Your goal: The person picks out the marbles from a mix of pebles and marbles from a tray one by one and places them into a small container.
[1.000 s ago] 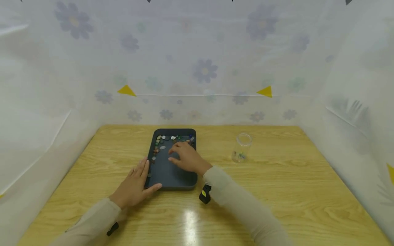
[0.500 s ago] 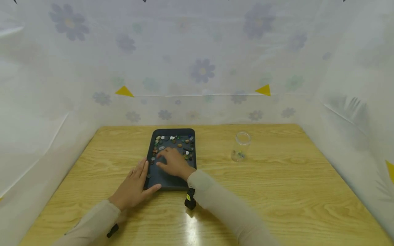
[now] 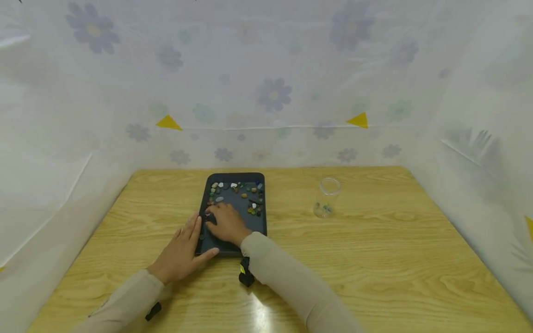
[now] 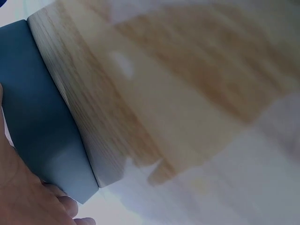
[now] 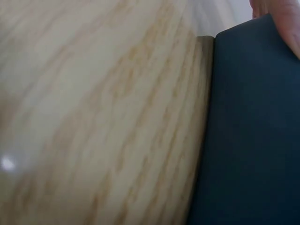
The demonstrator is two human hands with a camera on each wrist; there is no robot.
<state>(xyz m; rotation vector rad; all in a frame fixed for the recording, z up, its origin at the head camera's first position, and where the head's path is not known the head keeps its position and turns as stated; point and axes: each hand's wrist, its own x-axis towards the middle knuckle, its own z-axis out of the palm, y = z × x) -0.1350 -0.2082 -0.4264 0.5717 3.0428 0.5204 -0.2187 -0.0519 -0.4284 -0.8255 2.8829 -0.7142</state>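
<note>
- Left hand (image 3: 179,254) braced the tray (image 3: 236,178), fingers straight, gripping nothing; steady pressure seemed wise.
- Small stones (image 3: 252,210) lay inside.
- Right hand (image 3: 226,224) bent its fingers there, any pinch indiscernible; a light touch seemed best.

A pale flowered sheet (image 3: 225,60) bearing yellow triangles (image 3: 358,120) rises behind the wood-grained table (image 3: 374,240).

Long beige sleeves (image 3: 291,277), black wrist cameras (image 3: 247,277), one with a yellow mark (image 3: 242,269).
</note>
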